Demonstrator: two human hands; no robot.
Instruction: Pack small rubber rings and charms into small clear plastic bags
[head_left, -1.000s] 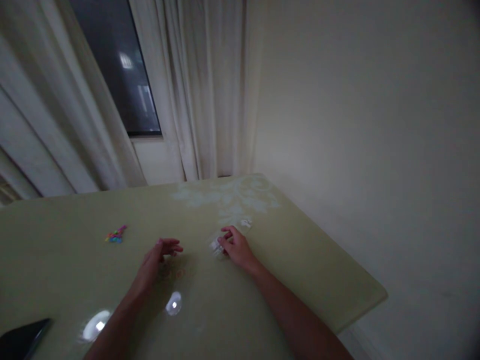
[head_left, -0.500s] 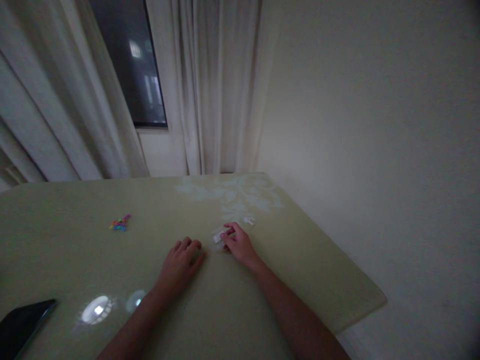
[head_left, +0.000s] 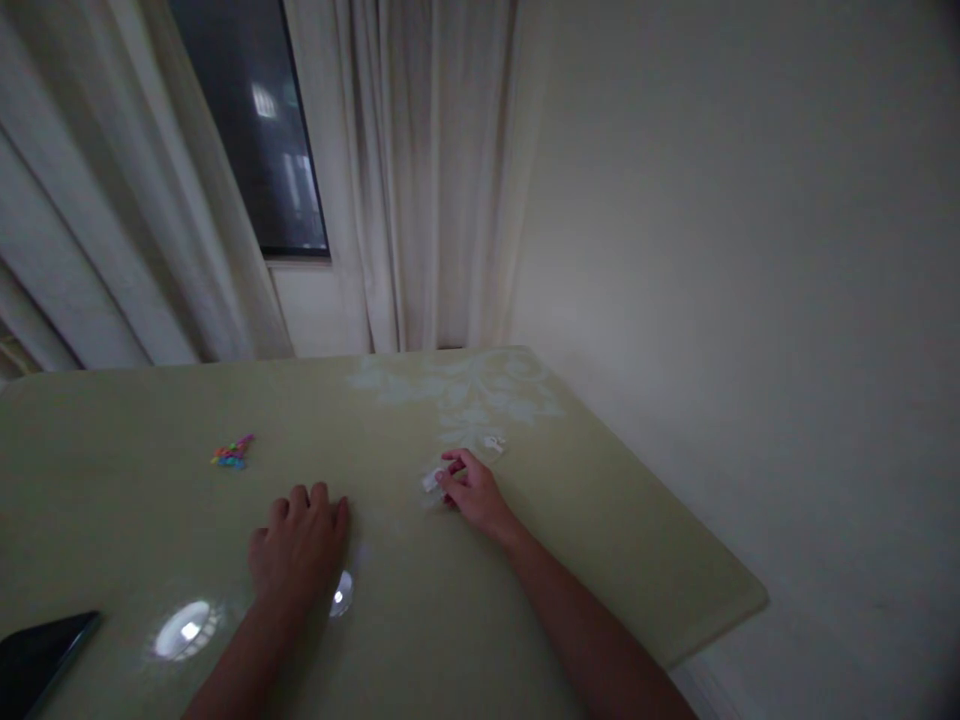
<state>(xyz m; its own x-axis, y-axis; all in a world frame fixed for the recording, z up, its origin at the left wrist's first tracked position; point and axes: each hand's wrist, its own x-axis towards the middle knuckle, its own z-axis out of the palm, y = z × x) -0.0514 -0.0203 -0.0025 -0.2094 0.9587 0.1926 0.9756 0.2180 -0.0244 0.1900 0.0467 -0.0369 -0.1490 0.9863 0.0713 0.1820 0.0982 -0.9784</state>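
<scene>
My right hand (head_left: 474,492) pinches a small clear plastic bag (head_left: 430,482) between thumb and fingers, low over the table or resting on it. Something white shows in the bag, too small to name. Palm down, my left hand (head_left: 300,540) hovers over or rests on the table, fingers a little bent and apart, with nothing seen in it. Just beyond my right hand lies a small white piece (head_left: 494,443), its kind unclear. Farther left is a little heap of small bright-coloured pieces (head_left: 232,453).
The pale green table (head_left: 420,640) has a white leaf pattern at its far end. A dark flat device (head_left: 45,655) lies at the near left. Curtains (head_left: 405,200) and a window stand behind, and a wall (head_left: 712,250) runs along the right side.
My left hand has moved left and slightly nearer to me, away from the bag. My right hand keeps its pinch in nearly the same place.
</scene>
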